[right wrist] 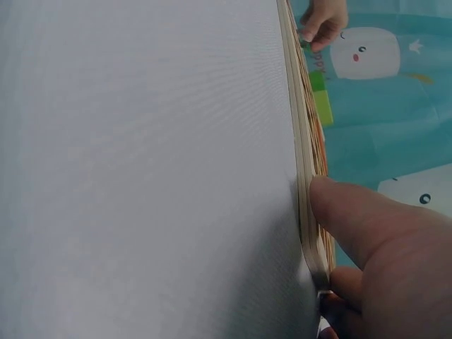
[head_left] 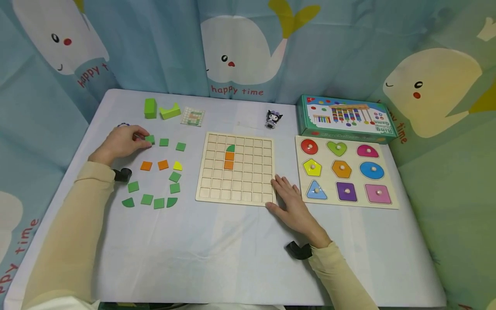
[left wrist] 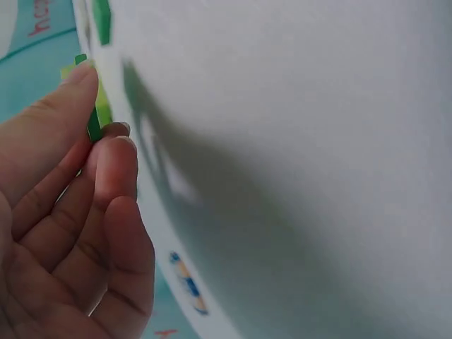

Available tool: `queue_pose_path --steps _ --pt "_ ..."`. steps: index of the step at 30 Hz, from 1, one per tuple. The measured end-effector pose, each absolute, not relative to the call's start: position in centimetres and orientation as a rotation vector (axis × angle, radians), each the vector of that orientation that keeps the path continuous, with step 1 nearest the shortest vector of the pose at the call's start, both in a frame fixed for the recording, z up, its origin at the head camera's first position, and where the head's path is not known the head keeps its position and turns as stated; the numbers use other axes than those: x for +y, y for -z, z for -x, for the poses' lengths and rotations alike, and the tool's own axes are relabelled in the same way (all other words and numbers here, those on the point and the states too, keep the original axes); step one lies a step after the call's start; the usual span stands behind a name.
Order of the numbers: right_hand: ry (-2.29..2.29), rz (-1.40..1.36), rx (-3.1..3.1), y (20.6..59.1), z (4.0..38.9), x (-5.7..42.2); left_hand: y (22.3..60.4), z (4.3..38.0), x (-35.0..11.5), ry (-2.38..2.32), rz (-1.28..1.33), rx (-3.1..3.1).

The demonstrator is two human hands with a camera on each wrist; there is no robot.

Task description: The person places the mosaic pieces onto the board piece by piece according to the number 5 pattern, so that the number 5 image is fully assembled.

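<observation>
My left hand (head_left: 123, 143) pinches a green square tile (head_left: 150, 139) at the table's left side. In the left wrist view the tile (left wrist: 93, 123) stands edge-on between thumb and fingertips. More green squares (head_left: 164, 142), two orange squares (head_left: 146, 165), a yellow quarter-round (head_left: 177, 165) and dark green quarter-rounds (head_left: 128, 202) lie around that hand. My right hand (head_left: 292, 206) rests at the lower right corner of the wooden grid board (head_left: 236, 196), its thumb on the edge in the right wrist view. On the board a green quarter-round (head_left: 230, 148) sits above two orange squares (head_left: 229, 160) in one column.
Behind the loose tiles are a green block (head_left: 150, 108), a lime-green curved block (head_left: 170, 112) and a pattern card (head_left: 192, 116). A small figurine (head_left: 273, 119) stands behind the board. To the right lie a knobbed shape puzzle (head_left: 325, 168) and a game box (head_left: 346, 120).
</observation>
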State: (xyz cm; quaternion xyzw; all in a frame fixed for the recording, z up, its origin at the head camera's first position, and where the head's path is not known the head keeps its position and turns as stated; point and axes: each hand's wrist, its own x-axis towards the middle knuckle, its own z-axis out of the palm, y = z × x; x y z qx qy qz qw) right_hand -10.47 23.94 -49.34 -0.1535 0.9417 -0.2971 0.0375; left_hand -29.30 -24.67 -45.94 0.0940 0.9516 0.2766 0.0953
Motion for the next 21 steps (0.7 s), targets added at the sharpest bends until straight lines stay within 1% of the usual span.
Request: queue_pose_path --steps 5,14,21 --pt "0.918 0.474 2.89 49.3 10.4 24.0 44.9 29.1 -23.4 -0.817 -0.338 2.838" --pt "0.917 0.471 2.883 49.4 10.4 23.9 43.0 28.5 -20.6 -0.827 -0.523 2.861" --pt "0.905 0.462 2.885 49.3 10.4 23.9 42.8 28.6 -18.6 -0.843 -0.638 2.849"
